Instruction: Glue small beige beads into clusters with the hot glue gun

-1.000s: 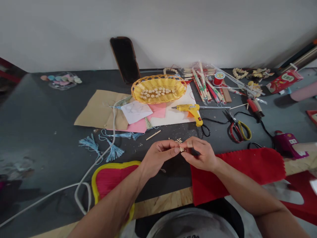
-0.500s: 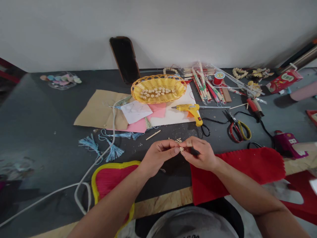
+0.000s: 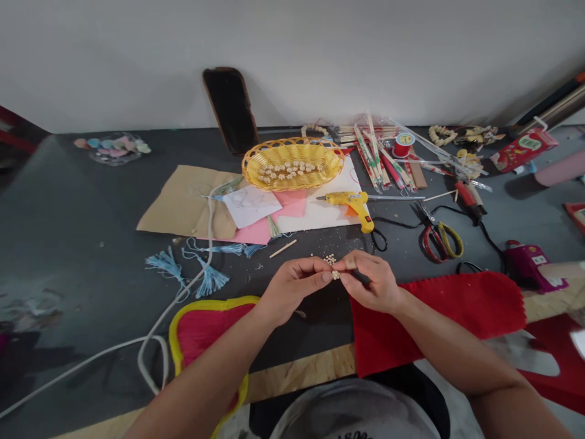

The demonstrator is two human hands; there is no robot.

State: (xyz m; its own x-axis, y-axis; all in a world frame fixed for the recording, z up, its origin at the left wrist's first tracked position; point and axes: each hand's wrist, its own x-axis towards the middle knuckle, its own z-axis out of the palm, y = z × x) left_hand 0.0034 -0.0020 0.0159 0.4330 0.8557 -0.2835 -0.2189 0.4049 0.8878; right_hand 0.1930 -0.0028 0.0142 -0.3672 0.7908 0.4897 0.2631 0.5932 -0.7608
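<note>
Between my fingertips is a small cluster of pale wooden pieces, flower-like in outline. My left hand pinches it from the left with thumb and forefinger. From the right, the fingertips of my right hand press against the same cluster. Just beyond my fingers lies a little heap of loose pale pieces on the dark table. A yellow wicker basket farther back holds several similar clusters. The yellow glue gun rests on its side on white paper beyond my right hand.
Red-and-yellow-handled scissors and a black cord lie to the right. Red felt sits under my right forearm. Blue tassels and a white cable are on the left. A phone leans on the wall.
My right thumb and forefinger have shifted very slightly on the cluster. My left hand and everything on the table stay in place.
</note>
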